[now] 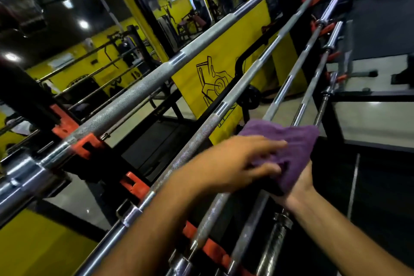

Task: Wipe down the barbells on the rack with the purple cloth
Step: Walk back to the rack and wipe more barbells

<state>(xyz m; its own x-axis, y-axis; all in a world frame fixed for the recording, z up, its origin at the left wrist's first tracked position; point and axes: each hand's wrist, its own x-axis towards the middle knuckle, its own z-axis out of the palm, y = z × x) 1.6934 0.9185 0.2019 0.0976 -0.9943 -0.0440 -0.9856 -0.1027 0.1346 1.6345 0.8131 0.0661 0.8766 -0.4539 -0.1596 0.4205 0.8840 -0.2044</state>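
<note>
Several steel barbells lie side by side on a rack with orange hooks (86,144), running from lower left to upper right. The nearest thick one is the top barbell (125,101); a second barbell (226,101) lies beside it. A purple cloth (295,148) is draped over the lower barbells (282,94) in the middle right. My left hand (233,163) lies on top of the cloth with fingers stretched out and blurred. My right hand (300,188) holds the cloth from underneath; its fingers are mostly hidden by the fabric.
A yellow wall panel with a black drawing (215,78) stands behind the rack. Mirrors (186,6) show gym machines. A dark threaded bar end (277,237) sits low near my right wrist. A pale floor (369,119) lies to the right.
</note>
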